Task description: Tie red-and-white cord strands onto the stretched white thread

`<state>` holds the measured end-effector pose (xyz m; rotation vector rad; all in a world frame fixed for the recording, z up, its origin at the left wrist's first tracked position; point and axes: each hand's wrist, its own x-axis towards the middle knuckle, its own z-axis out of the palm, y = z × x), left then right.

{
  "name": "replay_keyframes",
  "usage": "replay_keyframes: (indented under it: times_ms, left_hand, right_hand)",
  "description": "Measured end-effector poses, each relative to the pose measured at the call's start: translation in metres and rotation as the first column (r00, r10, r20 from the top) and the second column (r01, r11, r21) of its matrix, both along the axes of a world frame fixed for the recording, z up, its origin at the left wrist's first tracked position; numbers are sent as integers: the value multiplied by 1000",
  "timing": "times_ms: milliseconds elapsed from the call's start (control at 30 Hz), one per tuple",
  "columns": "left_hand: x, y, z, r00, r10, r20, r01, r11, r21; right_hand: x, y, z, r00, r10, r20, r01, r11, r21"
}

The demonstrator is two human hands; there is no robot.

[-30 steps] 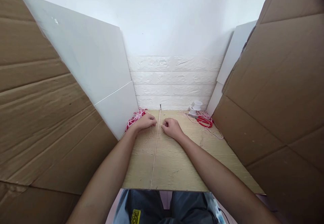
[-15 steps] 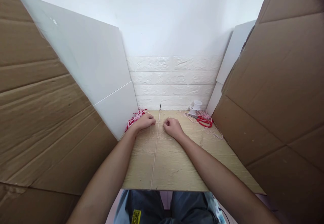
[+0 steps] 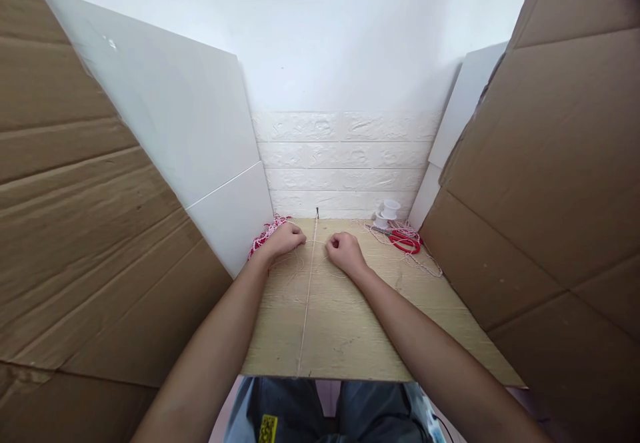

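A pale cord (image 3: 309,283) runs taut from a small dark nail (image 3: 317,211) at the back of the wooden board (image 3: 345,336) down to its front edge. To the left of the cord, my left hand (image 3: 289,239) pinches a thin thread. My right hand (image 3: 345,251), on the other side, is closed on the same thin thread (image 3: 317,241), which stretches across the cord between both hands. Loose thread loops (image 3: 295,283) lie on the board below my left hand. The fingertips are too small to show the exact grip.
Red and pink-white yarn (image 3: 263,235) is heaped at the back left. Red-handled scissors (image 3: 405,241), white spools (image 3: 389,209) and pinkish cord (image 3: 425,268) lie at the back right. Cardboard panels (image 3: 90,229) stand on both sides, and a white brick-patterned wall (image 3: 345,156) closes off the back.
My hands have drawn slightly apart, the right one moving a little to the right. The thread between them still crosses the cord.
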<state>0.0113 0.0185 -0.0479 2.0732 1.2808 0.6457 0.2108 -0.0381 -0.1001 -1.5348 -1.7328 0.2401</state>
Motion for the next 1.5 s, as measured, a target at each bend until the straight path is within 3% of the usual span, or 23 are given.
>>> replay_keyframes:
  times_ms: [167,433,600,833,1067,1300,1500]
  left_hand:
    - [7,-2,-4,999,1,41,-4,997,73]
    - [11,7,-20,994,-84,75,79,994,75]
    - [12,8,-22,994,-96,48,92,992,84]
    - [13,9,-24,999,36,41,-42,986,161]
    - [13,5,-17,996,92,-12,-88,979,186]
    - [12,6,-19,997,70,-14,-66,978,200]
    - [19,2,-17,1000,-13,13,11,983,182]
  right_hand:
    - [-4,5,-2,1000,4,-17,-3,997,71]
    - [-8,18,-2,985,171,13,-171,985,31]
    - [-8,18,-2,988,155,-6,-154,987,51]
    - [-5,19,-3,997,50,-66,-48,998,33]
    - [-5,20,-4,996,9,-93,-5,999,42]
    - [-5,19,-1,988,-12,-156,8,1000,-29]
    - [-3,28,2,968,43,-247,-70,993,-97]
